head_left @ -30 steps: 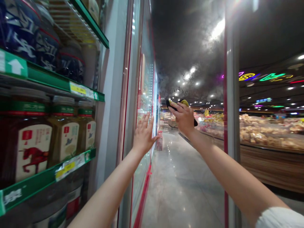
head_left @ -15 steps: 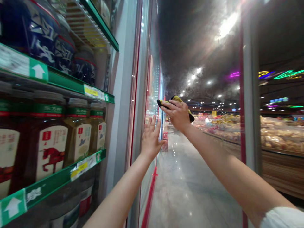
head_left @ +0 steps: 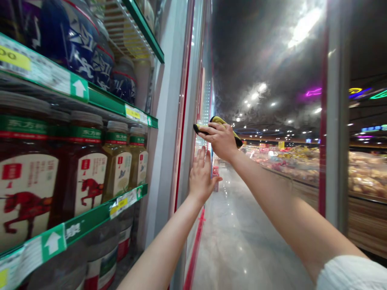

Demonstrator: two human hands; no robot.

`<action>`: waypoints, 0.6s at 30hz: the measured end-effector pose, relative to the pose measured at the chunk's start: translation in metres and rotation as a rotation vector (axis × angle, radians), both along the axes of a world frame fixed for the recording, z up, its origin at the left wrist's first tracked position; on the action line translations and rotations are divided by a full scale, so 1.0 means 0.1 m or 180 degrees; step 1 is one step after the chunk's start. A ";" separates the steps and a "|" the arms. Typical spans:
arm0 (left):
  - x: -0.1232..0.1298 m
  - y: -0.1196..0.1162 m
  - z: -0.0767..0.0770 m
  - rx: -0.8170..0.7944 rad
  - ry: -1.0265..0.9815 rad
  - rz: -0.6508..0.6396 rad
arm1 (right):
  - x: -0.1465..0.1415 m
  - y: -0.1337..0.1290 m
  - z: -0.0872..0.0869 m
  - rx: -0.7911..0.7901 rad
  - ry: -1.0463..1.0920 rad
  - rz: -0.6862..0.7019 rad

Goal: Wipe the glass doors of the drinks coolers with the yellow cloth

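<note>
Gripping cloth [head_left: 238,141], right fingers [head_left: 208,137] curled; left fingers [head_left: 200,159] extended, empty; bottles [head_left: 89,173] hold dark or amber liquid [head_left: 109,150]

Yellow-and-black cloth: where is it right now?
In the head view, just above centre: the yellow-and-black cloth is in the right hand, above the left hand and right of the shelved bottles.

Hands [head_left: 200,177] before glass door [head_left: 266,100], yellow-black cloth [head_left: 220,125], bottled drinks [head_left: 90,177] on green-edged shelves [head_left: 117,104]

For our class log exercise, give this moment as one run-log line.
right hand: holds yellow-and-black cloth | left hand: open, fingers raised | left side: amber-drink bottles
</note>
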State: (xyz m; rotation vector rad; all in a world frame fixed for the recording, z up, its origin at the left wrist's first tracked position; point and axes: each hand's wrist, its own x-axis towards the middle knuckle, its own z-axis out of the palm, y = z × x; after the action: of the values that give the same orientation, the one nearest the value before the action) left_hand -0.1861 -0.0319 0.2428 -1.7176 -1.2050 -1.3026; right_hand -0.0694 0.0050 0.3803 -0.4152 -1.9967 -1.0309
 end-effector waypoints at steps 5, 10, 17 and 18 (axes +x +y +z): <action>-0.02 -0.01 0.00 -0.0035 -0.0049 0.0007 | 0.00 0.01 -0.02 0.0039 -0.0427 0.0069; -0.02 -0.04 0.01 0.0009 -0.0064 -0.0010 | -0.12 0.05 0.21 0.0184 0.0293 0.0021; -0.04 -0.06 0.02 0.0050 -0.0027 0.0030 | -0.15 -0.04 -0.02 0.0122 0.0352 -0.0479; -0.04 -0.06 0.02 0.0063 -0.0018 0.0026 | -0.11 -0.06 0.00 0.0161 0.0185 -0.0511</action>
State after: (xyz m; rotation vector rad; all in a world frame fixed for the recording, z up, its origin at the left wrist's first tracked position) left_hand -0.1906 -0.0377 0.2446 -1.6946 -1.1974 -1.3112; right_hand -0.0807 -0.0008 0.3799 -0.5791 -1.9056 -1.1525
